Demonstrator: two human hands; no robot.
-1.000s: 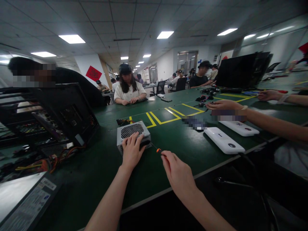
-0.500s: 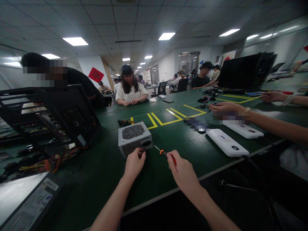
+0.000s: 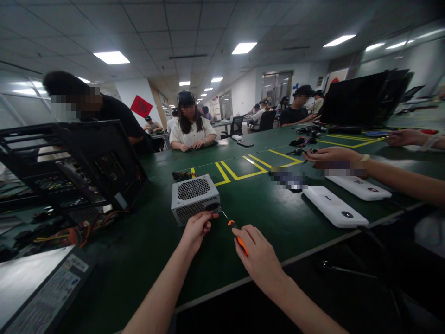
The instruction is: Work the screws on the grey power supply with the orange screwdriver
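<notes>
A grey computer power supply point(image 3: 181, 196) with a honeycomb vent on top sits on the green table. My left hand point(image 3: 196, 230) is at its near side, fingers pinched by the lower right corner. Whatever lies between those fingertips is too small to make out. My right hand point(image 3: 260, 259) grips a screwdriver point(image 3: 242, 246) by its orange and black handle. The thin shaft points up and left, its tip close to the power supply's right corner and my left fingertips. Whether the tip touches the casing I cannot tell.
An opened black computer case point(image 3: 118, 171) stands at left, with loose cables point(image 3: 79, 232) before it. A silver box with labels point(image 3: 52, 287) is at lower left. White power banks point(image 3: 330, 204) lie at right, near another person's hand point(image 3: 330, 155). Yellow tape point(image 3: 239, 176) marks the table.
My left fingers have reached further right along the power supply's lower edge. My right hand has shifted slightly left and down, and the screwdriver's shaft points more steeply upward.
</notes>
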